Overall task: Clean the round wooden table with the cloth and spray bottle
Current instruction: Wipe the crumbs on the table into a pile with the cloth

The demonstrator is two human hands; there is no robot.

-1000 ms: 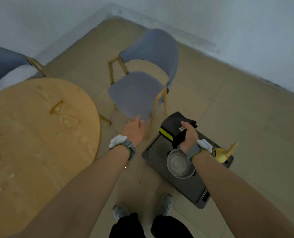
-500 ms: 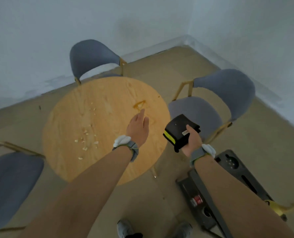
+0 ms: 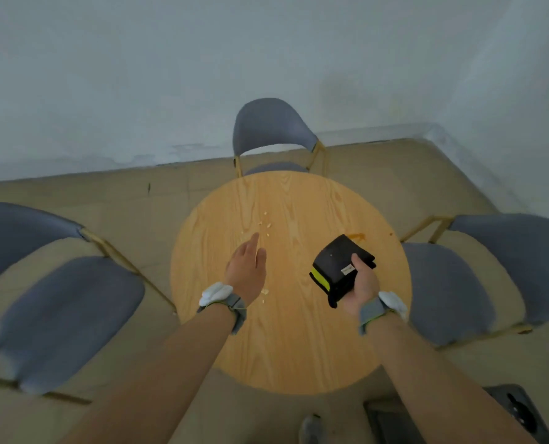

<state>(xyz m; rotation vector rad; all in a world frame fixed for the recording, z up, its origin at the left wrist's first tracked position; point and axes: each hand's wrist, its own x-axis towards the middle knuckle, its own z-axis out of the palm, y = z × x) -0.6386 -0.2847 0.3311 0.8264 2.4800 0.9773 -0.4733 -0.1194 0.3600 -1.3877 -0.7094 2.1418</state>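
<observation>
Round wooden table below me; my right hand grips the folded black cloth, thumb on top; left hand open, empty.

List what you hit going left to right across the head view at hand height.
Left blue chair → left hand, open over the crumbs → folded black cloth held in the right hand → right blue chair.

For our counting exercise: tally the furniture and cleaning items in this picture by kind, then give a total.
Grey chairs: 3
Round wooden table: 1
Folded black cloth, held in the right hand: 1
Total: 5
</observation>
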